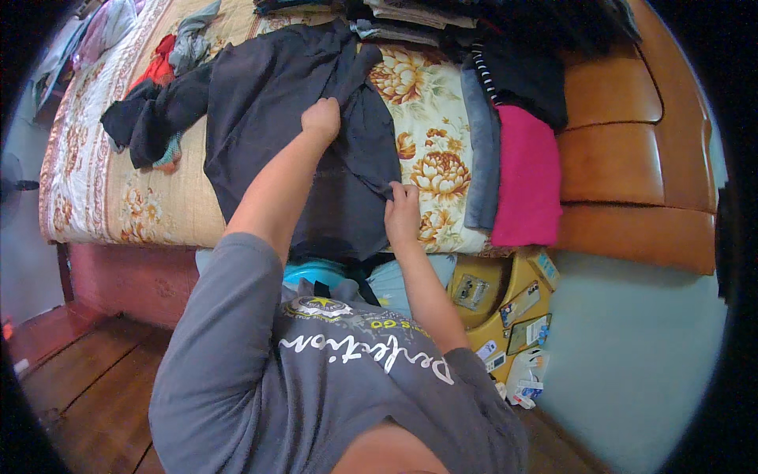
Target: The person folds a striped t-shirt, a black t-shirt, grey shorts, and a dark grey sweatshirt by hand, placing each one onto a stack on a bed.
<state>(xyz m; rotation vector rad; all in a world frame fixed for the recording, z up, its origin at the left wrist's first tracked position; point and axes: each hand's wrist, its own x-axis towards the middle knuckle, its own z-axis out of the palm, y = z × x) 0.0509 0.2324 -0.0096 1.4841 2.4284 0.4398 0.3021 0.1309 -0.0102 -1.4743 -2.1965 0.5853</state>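
A dark grey or black garment (260,112) lies spread on the bed, with wrinkles and overlapping cloth along its right side. My left hand (321,121) is closed in a fist on the cloth near the garment's upper middle. Lower and to the right, my right hand (404,213) pinches the garment's right edge between thumb and fingers. The garment's lower edge hangs at the bed's near side. Its exact kind cannot be told.
Black, red and grey clothes (160,112) lie crumpled at left. Folded clothes (408,18) are stacked at the back. A pink folded cloth (529,178) and blue-grey folded cloth (481,148) lie right, beside a brown headboard (613,160). A yellow drawer unit (509,308) stands below.
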